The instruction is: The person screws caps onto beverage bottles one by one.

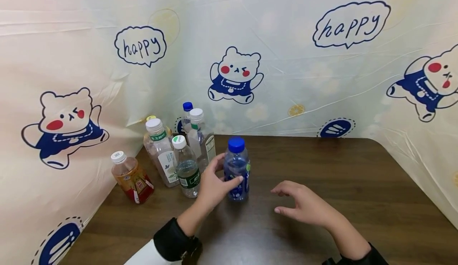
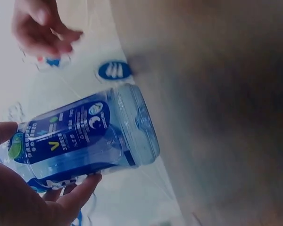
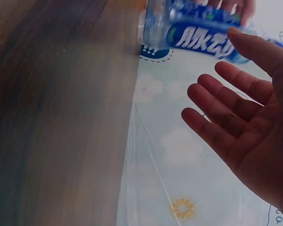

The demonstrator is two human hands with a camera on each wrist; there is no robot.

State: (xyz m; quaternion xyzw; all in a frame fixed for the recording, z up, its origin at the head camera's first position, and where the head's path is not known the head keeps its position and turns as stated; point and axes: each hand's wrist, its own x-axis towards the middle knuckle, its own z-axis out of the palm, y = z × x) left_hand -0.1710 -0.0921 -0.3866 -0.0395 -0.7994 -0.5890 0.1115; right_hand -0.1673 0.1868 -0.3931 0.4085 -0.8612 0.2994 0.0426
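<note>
My left hand (image 1: 214,185) grips a clear blue plastic drink bottle (image 1: 237,169) with a blue cap, thumb on the near side and fingers around the left and back. The bottle is upright; in the left wrist view its blue label (image 2: 70,136) and clear base show between thumb and fingers. Whether the base touches the table I cannot tell. My right hand (image 1: 307,205) hovers to the right of the bottle, apart from it, holding nothing. In the right wrist view the fingers (image 3: 226,94) of that hand are spread and relaxed.
Left of the held bottle stand a small green-label bottle (image 1: 188,173), a white-capped bottle (image 1: 166,159), another white-capped bottle (image 1: 198,137) and a blue-capped one (image 1: 187,117) behind. An amber drink bottle (image 1: 134,179) stands at the table's left edge. A printed cloth (image 1: 279,78) hangs behind the brown table (image 1: 322,165).
</note>
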